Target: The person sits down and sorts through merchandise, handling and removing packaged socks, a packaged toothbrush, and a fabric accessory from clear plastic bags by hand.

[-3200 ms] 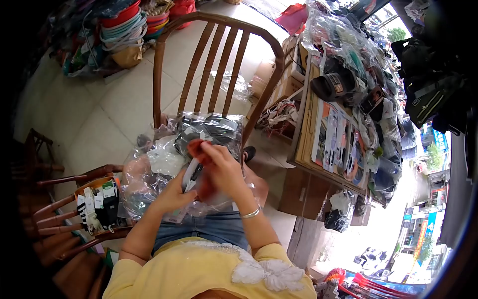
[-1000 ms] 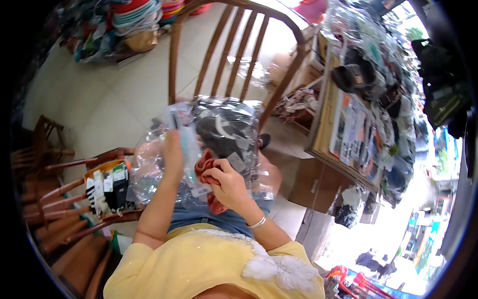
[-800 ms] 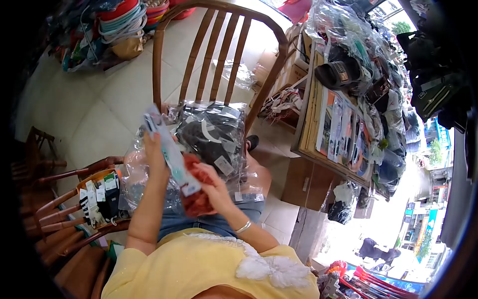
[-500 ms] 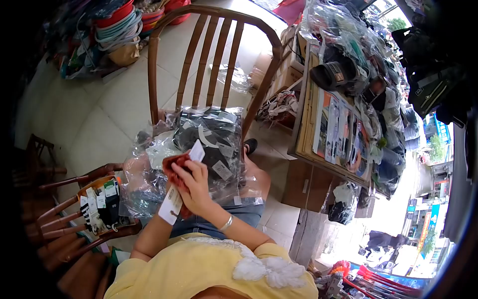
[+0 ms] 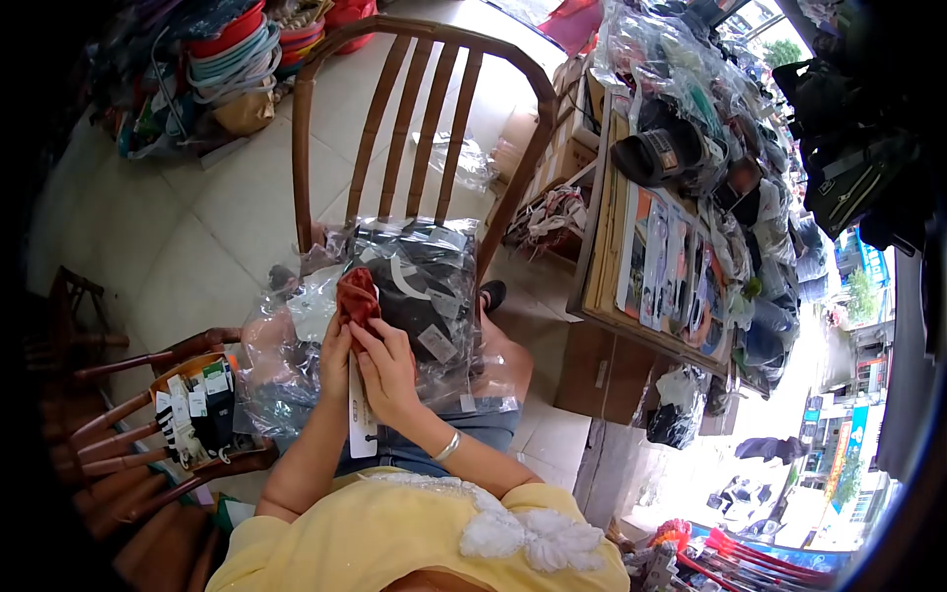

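A reddish-brown cloth item [image 5: 357, 296] sticks up between my two hands above my lap. My left hand [image 5: 336, 367] is wrapped round its left side. From the right, my right hand [image 5: 387, 367] presses on the same cloth with its fingers together. A white card [image 5: 362, 419] hangs down below the cloth, between my wrists. Behind my hands, a clear plastic bag with black items [image 5: 424, 286] lies across my lap, and more clear plastic [image 5: 271, 370] spreads to the left.
A wooden chair back [image 5: 419, 128] stands in front of me. On the right is a table [image 5: 602, 247] with packaged goods and dark slippers [image 5: 646, 156]. A box of gloves [image 5: 202, 409] rests on a chair at left. Coloured basins [image 5: 232, 59] are stacked at upper left.
The cloth has turned upright, and its white card now hangs straight down. My left hand, mostly hidden half a second ago, now shows beside my right hand.
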Demonstrator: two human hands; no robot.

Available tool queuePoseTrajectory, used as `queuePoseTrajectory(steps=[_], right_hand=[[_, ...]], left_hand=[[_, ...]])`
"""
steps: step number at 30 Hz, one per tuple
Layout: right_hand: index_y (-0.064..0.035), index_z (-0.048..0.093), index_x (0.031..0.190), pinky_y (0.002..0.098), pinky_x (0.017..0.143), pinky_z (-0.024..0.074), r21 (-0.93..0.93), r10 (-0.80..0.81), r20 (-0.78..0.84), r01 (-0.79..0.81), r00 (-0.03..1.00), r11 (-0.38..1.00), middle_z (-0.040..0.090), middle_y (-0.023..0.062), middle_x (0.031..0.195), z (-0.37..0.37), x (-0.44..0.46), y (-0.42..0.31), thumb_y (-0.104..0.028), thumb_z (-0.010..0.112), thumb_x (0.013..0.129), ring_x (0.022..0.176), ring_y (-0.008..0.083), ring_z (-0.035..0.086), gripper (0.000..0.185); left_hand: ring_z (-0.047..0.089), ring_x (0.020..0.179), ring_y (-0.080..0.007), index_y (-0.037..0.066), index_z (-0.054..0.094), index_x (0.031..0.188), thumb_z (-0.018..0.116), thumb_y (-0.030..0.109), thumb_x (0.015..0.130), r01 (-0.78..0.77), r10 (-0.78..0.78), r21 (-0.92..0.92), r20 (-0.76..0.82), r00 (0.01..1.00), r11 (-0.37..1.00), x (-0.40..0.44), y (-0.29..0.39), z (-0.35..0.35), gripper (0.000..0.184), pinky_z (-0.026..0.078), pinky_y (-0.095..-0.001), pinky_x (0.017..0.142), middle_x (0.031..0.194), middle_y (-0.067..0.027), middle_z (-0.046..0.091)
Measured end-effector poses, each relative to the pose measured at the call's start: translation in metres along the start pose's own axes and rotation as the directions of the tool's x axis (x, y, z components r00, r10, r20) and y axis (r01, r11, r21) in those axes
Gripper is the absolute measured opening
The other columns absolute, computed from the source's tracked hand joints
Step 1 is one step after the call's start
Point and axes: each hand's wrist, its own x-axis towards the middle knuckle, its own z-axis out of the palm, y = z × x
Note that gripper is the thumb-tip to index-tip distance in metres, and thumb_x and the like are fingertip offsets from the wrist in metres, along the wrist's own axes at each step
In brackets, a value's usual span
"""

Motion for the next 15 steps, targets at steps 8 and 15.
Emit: queuePoseTrajectory(steps=[8,15], right_hand=[[-0.0036,0.056,0.116,0.0333,0.09,0.0405,0.28,0.162,-0.002,-0.155,0.987,0.947,0.051,0.0153,0.115,-0.002,-0.002,-0.002,-0.001,0.052,0.085,0.104,0.0301,0.051,0.031],[-0.0013,0.048,0.125,0.0273,0.092,0.0407,0.669,0.469,-0.226,-0.214,0.854,0.712,0.054,0.0083,0.115,-0.03,0.034,0.028,0.001,0.051,0.085,0.107,0.0145,0.05,0.039]], left_hand=[[0.053,0.11,-0.017,0.0,0.031,0.138,0.056,0.025,0.092,0.028,-0.018,-0.112,0.091,0.996,0.993,0.005,0.003,-0.005,0.059,0.043,-0.0287,0.094,0.126,-0.0106,0.051],[0.052,0.116,-0.0219,-0.001,0.032,0.14,0.068,0.026,0.078,0.123,-0.12,-0.016,0.101,0.988,0.992,-0.002,0.01,-0.02,0.076,0.042,-0.032,0.098,0.132,-0.014,0.049]])
